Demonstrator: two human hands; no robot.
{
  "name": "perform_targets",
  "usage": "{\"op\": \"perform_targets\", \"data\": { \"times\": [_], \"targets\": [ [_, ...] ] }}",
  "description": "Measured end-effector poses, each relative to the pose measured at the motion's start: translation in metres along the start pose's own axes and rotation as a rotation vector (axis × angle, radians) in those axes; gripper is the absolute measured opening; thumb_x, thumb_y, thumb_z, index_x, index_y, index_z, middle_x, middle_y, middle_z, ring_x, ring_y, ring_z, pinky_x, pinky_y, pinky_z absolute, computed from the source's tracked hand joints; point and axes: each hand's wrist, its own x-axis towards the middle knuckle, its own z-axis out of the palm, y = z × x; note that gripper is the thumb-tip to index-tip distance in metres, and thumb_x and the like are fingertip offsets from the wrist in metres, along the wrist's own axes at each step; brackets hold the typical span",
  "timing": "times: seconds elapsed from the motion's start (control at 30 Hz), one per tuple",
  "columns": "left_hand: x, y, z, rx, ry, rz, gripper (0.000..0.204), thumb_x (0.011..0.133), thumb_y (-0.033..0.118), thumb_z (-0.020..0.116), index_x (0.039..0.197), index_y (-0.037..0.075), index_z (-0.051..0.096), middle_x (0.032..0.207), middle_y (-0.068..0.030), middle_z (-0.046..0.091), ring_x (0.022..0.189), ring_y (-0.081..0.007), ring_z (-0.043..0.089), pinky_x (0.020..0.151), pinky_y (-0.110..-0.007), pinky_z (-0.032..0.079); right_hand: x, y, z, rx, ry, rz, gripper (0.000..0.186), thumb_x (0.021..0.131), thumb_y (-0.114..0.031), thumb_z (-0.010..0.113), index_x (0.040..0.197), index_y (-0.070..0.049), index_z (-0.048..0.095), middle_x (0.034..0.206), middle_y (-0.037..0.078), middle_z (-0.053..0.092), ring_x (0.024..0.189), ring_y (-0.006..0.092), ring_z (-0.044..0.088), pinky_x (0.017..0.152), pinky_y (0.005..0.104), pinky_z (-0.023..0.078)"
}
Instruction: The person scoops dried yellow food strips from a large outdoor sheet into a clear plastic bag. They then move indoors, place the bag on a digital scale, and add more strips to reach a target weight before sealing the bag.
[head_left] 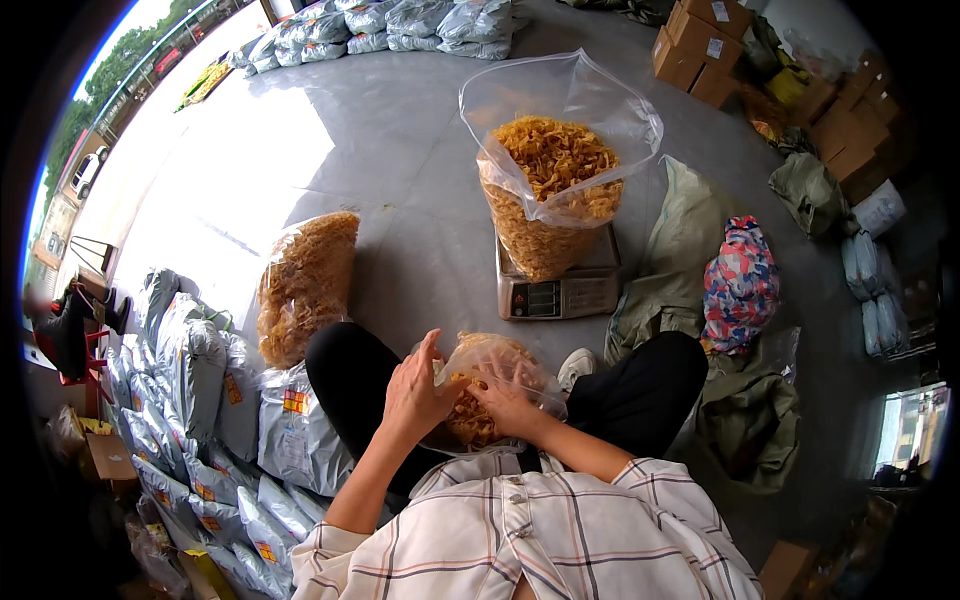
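Observation:
Between my bent knees lies a clear plastic bag (540, 385) with yellow-brown dried shreds (472, 420) in it. My right hand (507, 403) reaches into the bag's mouth, its fingers spread over the shreds and partly covered by the film. At the bag's left side my left hand (410, 395) is raised with fingers stretched out, near the film; whether it touches the film I cannot tell. Ahead, a large open clear bag (545, 235) full of the same shreds stands on a digital scale (575, 296).
A filled clear bag (308, 285) stands to the left. Grey packed parcels (195, 375) are heaped left, with more stacked (390, 25) at the back. Green woven sacks (675, 240) and a colourful patterned bundle (740, 285) lie right. Cardboard boxes (697, 50) stand at the far right.

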Motion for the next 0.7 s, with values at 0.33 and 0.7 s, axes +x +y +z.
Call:
{"op": "perform_targets", "data": {
  "times": [0.33, 0.7],
  "targets": [
    [-0.057, -0.017, 0.014, -0.13, -0.191, -0.027, 0.03, 0.078, 0.008, 0.065, 0.107, 0.002, 0.058, 0.088, -0.0145, 0.062, 0.078, -0.0338, 0.061, 0.068, -0.038, 0.05, -0.008, 0.022, 0.009, 0.228, 0.208, 0.066, 0.048, 0.072, 0.0, 0.059, 0.119, -0.01, 0.054, 0.138, 0.018, 0.041, 0.123, 0.0406, 0.041, 0.098, 0.0471, 0.039],
    [-0.03, -0.036, 0.031, -0.489, 0.031, -0.165, 0.014, 0.086, -0.007, 0.047, 0.079, -0.004, 0.058, 0.061, -0.0043, 0.053, 0.05, -0.0096, 0.053, 0.043, -0.022, 0.044, -0.036, 0.013, -0.073, 0.554, 0.391, 0.072, 0.049, 0.061, 0.005, 0.06, 0.109, -0.003, 0.059, 0.126, 0.019, 0.052, 0.114, 0.0383, 0.05, 0.095, 0.0388, 0.043]
  ]
}}
